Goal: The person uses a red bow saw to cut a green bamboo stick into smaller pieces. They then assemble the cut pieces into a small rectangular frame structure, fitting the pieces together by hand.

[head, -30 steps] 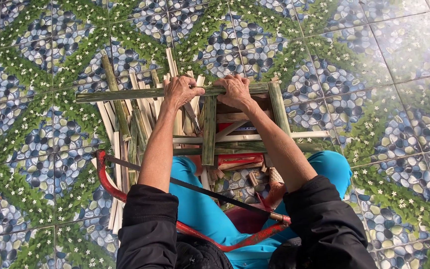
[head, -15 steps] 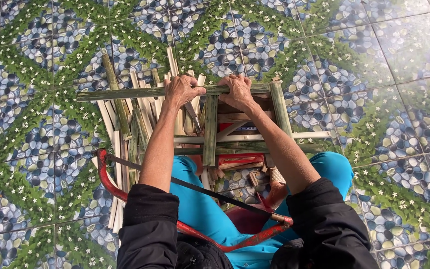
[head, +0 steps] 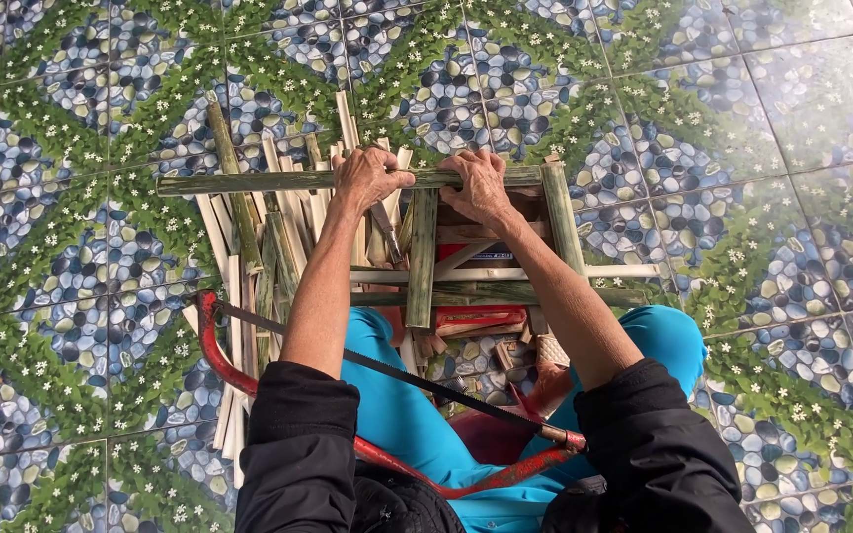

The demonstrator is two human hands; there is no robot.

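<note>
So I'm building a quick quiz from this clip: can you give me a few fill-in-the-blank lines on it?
1. Both hands, left hand and right hand, grip a long green ____ strip.
2. A hacksaw with a ____ frame lies across the person's lap.
3. The trousers are ____.

Missing words: bamboo; red; blue

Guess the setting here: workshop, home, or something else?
Likely a home patio or floor used for handcraft, not a fitted workshop: patterned pebble-and-flower floor tiles, split bamboo strips piled on the ground, a red bow saw, and no bench in view.
</note>
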